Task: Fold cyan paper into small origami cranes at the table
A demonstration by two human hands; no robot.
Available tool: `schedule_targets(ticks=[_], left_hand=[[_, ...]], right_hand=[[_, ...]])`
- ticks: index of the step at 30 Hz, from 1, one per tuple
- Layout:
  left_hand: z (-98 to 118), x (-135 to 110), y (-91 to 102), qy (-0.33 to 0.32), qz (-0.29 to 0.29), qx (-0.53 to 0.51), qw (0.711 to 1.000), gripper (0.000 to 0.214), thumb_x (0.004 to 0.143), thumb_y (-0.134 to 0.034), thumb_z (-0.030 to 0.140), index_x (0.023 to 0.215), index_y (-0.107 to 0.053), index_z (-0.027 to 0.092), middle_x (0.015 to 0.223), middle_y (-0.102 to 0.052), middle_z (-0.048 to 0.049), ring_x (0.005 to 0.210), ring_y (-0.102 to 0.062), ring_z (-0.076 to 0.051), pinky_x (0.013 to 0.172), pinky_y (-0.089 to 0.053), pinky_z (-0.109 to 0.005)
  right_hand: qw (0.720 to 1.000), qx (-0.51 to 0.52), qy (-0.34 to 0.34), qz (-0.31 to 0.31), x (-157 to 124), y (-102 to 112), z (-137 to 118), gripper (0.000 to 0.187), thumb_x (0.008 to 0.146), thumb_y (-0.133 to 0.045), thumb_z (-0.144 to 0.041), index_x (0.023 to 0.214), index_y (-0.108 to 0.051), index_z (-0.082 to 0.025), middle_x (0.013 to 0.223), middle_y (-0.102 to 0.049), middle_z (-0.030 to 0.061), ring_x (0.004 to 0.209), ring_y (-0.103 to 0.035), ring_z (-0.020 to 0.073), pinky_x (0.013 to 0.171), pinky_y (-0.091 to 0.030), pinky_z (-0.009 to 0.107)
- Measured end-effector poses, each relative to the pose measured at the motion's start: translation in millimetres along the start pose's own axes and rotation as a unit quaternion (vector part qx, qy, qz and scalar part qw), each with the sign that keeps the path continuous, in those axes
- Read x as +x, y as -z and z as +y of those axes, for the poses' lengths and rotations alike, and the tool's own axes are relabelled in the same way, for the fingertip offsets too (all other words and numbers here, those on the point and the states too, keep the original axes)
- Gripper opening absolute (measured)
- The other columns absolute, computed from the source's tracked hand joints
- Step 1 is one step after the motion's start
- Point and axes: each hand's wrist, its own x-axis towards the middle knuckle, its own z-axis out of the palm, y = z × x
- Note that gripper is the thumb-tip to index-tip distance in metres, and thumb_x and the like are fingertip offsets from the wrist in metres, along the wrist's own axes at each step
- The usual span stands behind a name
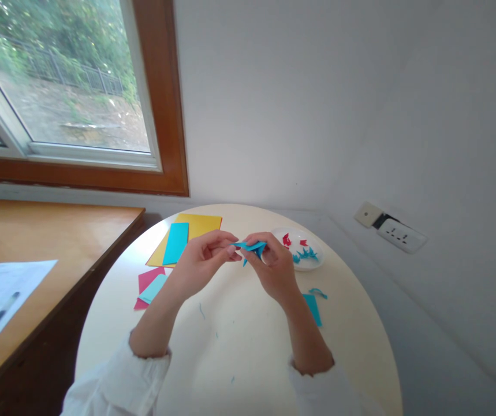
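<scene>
Above the middle of the round white table (239,346), a small folded blue paper piece (254,247) is held between both hands. My left hand (207,257) pinches its pointed left end between thumb and fingers. Around its wider right part, the fingers and thumb of my right hand (271,260) are closed. A narrow blue point hangs below the fold. My fingers hide part of the paper, so its full shape cannot be made out.
Left: yellow sheets (204,222), a blue paper rectangle (175,242), pink paper (149,279) and light blue paper (153,289). Right: a clear plate (317,238) with red and blue paper bits, a blue sheet (312,309) and a blue strip (317,292). Wooden desk (78,231) far left.
</scene>
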Motion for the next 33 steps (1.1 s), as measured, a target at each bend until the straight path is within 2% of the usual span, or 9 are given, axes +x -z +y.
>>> schedule_targets(ticks=[4, 13, 20, 26, 33], left_hand=[[-1.0, -0.2, 0.0, 0.019, -0.009, 0.007, 1.0, 0.026, 0.065, -0.072, 0.032, 0.081, -0.064, 0.014, 0.07, -0.071, -0.005, 0.067, -0.069, -0.019, 0.067, -0.057, -0.031], [0.7, -0.2, -4.1, -0.023, 0.025, 0.031, 0.999, 0.015, 0.066, -0.069, 0.028, 0.071, -0.065, 0.015, 0.064, -0.071, -0.0039, 0.065, -0.069, -0.019, 0.065, -0.057, -0.031], [-0.6, 0.1, -4.6, -0.034, 0.022, 0.041, 0.998, 0.009, 0.068, -0.066, 0.023, 0.066, -0.063, 0.015, 0.06, -0.07, -0.0023, 0.063, -0.068, -0.017, 0.064, -0.056, -0.028], [-1.1, 0.0, -3.6, -0.024, 0.022, 0.041, 0.999, 0.007, 0.067, -0.066, 0.021, 0.064, -0.065, 0.015, 0.058, -0.069, -0.0013, 0.061, -0.067, -0.015, 0.062, -0.055, -0.026], [0.8, 0.0, -4.8, -0.019, 0.028, 0.037, 0.999, 0.006, 0.067, -0.066, 0.02, 0.065, -0.065, 0.015, 0.059, -0.069, -0.0008, 0.061, -0.066, -0.014, 0.062, -0.054, -0.024]], right_hand=[[1.0, 0.022, -0.018, 0.001, -0.5, 0.1, 0.5, 0.007, 0.076, -0.064, -0.02, 0.078, -0.058, -0.022, 0.077, -0.062, -0.0005, 0.072, -0.057, 0.0119, 0.065, -0.046, 0.024], [0.993, 0.113, -0.014, -0.008, 1.3, -2.5, -4.4, 0.017, 0.068, -0.072, -0.019, 0.073, -0.056, -0.022, 0.078, -0.06, -0.0005, 0.077, -0.059, 0.0127, 0.069, -0.048, 0.025], [0.994, 0.107, -0.021, -0.008, 0.6, -2.5, -5.3, 0.013, 0.072, -0.066, -0.02, 0.07, -0.053, -0.021, 0.078, -0.061, -0.0002, 0.073, -0.059, 0.0116, 0.062, -0.049, 0.023], [0.993, 0.094, -0.058, -0.05, 0.3, 0.4, -4.5, 0.009, 0.079, -0.059, -0.026, 0.075, -0.054, -0.021, 0.079, -0.065, 0.0009, 0.07, -0.06, 0.0111, 0.061, -0.048, 0.023], [0.998, 0.055, -0.035, -0.004, -0.3, -3.1, -7.3, 0.009, 0.077, -0.061, -0.024, 0.072, -0.055, -0.021, 0.079, -0.065, 0.0016, 0.071, -0.061, 0.0125, 0.061, -0.049, 0.024]])
